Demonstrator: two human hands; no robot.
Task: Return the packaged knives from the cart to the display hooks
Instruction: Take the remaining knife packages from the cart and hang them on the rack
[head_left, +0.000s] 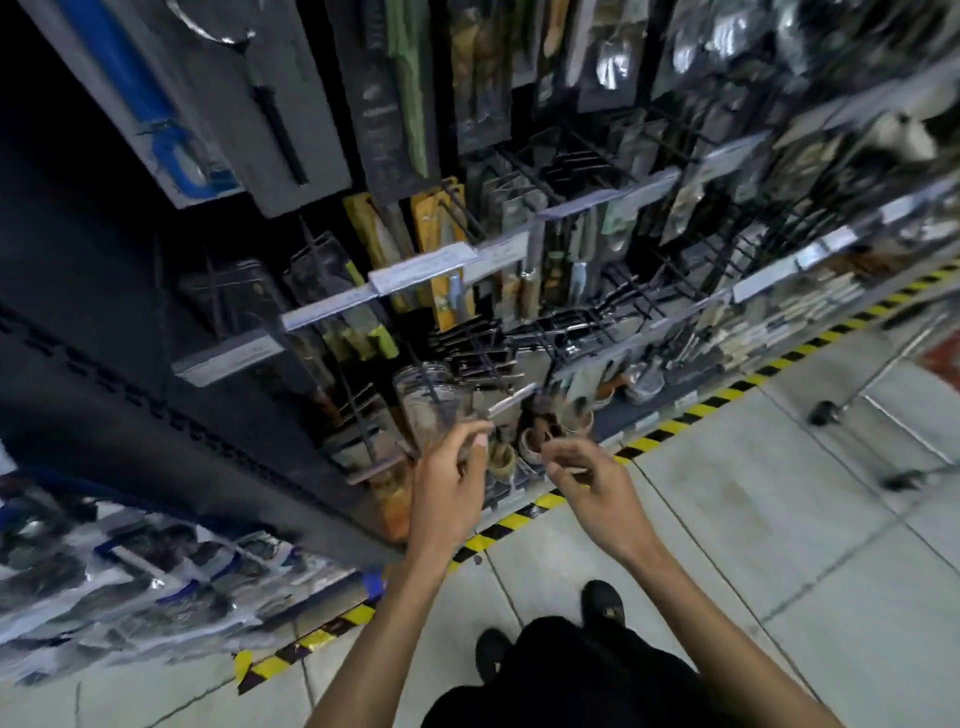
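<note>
**Left hand** (451, 492): raised in front of the lowest row of the display. Fingers curled, thumb up at the near edge of a clear package (427, 410), which it grips by the lower end.

**Clear package**: sits just above and ahead of the left hand's fingertips, against the rack. A dark wire line crosses its face. The contents are brownish and too blurred to identify, and whether it hangs on a hook cannot be told.

**Right hand** (589, 491): level with the left hand and just to its right, apart from it. Fingers curled, with thumb and forefinger drawn together at the tip. Blur hides whether anything is pinched between them.

**Display hooks** (460, 208): black wire, in rows above and beyond both hands. Several project bare up and to the right of the right hand.

**Yellow-carded knives** (441, 244): hang well above the left hand, with grey and dark carded packs higher up.

**Price label strips** (423, 267): pale rails stepping across the rack above the hands. One short white strip (511, 406) lies just ahead of the gap between the hands.

**Hazard tape** (675, 426): yellow and black, on the floor (753, 519) along the rack's foot, passing under the right hand.

**Wheeled frame** (823, 413): far right of the right hand, with only its lower bars and castors in view.

**Shoes** (602, 603): black, below the forearms.
</note>
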